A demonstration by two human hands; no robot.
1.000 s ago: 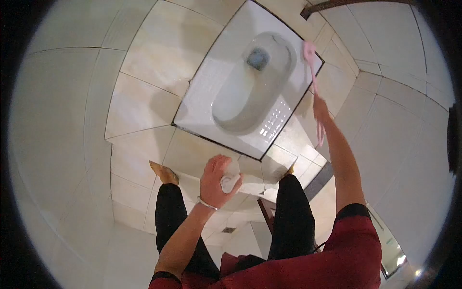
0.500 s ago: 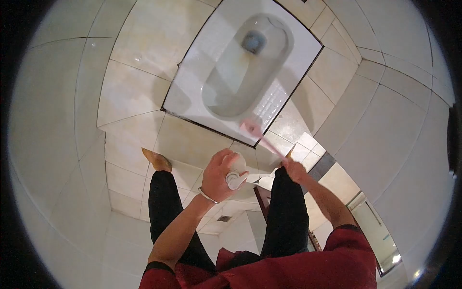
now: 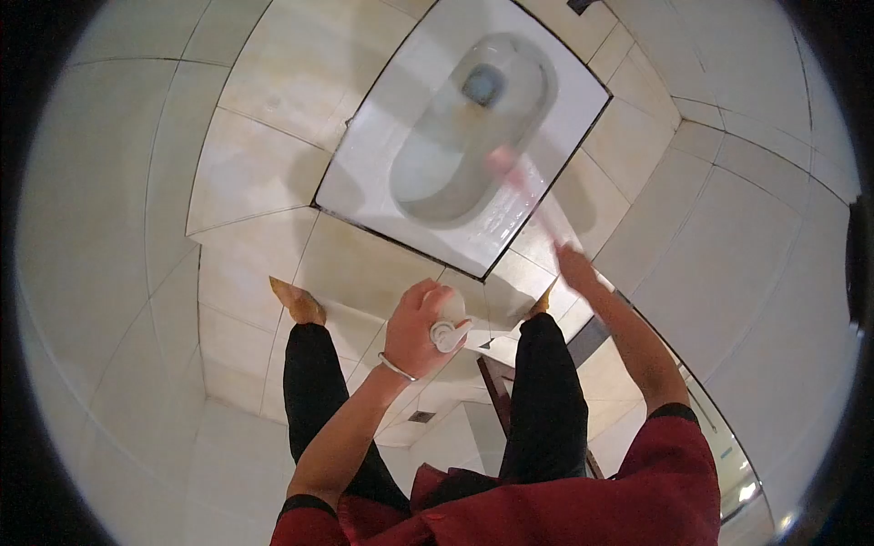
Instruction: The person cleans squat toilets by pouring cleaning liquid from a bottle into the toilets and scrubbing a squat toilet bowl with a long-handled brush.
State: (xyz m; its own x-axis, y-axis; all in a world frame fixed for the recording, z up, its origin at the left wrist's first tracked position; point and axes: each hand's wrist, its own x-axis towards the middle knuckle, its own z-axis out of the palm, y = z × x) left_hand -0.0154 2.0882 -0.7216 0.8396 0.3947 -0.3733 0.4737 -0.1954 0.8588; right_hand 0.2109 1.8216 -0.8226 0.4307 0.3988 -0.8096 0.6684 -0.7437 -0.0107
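A whitish pump bottle is held in my left hand, its white pump top facing up toward the camera. My right hand grips the handle of a pink brush, which is smeared by motion. The brush head is over the right side of the basin of a white squat toilet; whether it touches the surface I cannot tell. Both hands are apart, on the near side of the toilet.
Beige floor tiles surround the toilet. My bare feet stand near its front edge. Light tiled walls rise on both sides. A floor drain lies behind, with a dark wooden frame between my legs.
The brush came back from the toilet's far right edge to its near edge, then moved forward over the basin's right side. My left hand kept its hold on the bottle.
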